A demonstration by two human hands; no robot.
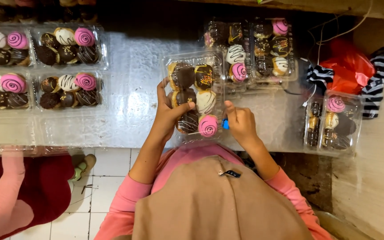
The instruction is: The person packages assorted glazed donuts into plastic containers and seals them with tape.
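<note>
Nearest, a tan headscarf (218, 204) over pink sleeves (125, 200) fills the lower frame, seen from above. Just beyond, a clear plastic clamshell box of six decorated doughnuts (195, 95) is held over the edge of a grey plastic-covered table (130, 89). The left hand (169, 111) is closed around the box's left side, thumb laid across the lid, fingers underneath. The right hand (240, 122) is pinched on a small blue object (225, 124) at the box's lower right corner; what the object is cannot be told. The lid appears down over the doughnuts, so the filling of this box is judged done, and only the fastening at its edge seems in hand. At lower left, another person's pink sleeve and dark red garment (27, 186) are noted above a white tiled floor (98, 186). Farther off, four filled clear boxes (67, 66) are lined up at the table's left, a stack of filled boxes (254, 49) lies behind the held one, and one more filled box (334, 120) rests at the right, beside a red plastic bag (347, 66) and a black-and-white striped cloth (381, 75). No loose doughnuts are seen; several boxes look finished.
</note>
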